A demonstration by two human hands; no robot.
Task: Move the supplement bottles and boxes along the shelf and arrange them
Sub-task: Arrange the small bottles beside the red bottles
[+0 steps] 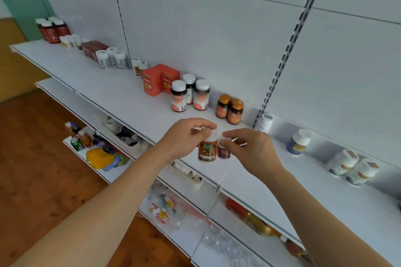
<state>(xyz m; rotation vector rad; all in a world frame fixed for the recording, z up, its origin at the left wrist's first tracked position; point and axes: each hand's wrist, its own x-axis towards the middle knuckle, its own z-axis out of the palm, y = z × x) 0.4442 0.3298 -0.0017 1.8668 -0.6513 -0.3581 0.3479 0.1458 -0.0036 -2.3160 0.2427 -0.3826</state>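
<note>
My left hand (186, 136) grips the white cap of a bottle with an orange-green label (207, 149), held above the front of the white shelf (108, 84). Beside it, my right hand (249, 147) pinches the top of a smaller dark-red bottle (224, 151). The two bottles touch side by side. Along the shelf's back stand two amber bottles with orange caps (230, 109), three dark bottles with white caps (191, 95) and two orange boxes (159, 81).
Further left are white-capped jars (111, 58), a dark-red box (93, 49) and red bottles (53, 29). White bottles (298, 142) stand to the right. Lower shelves (184, 236) hold mixed goods and glasses. A wooden floor lies at the left.
</note>
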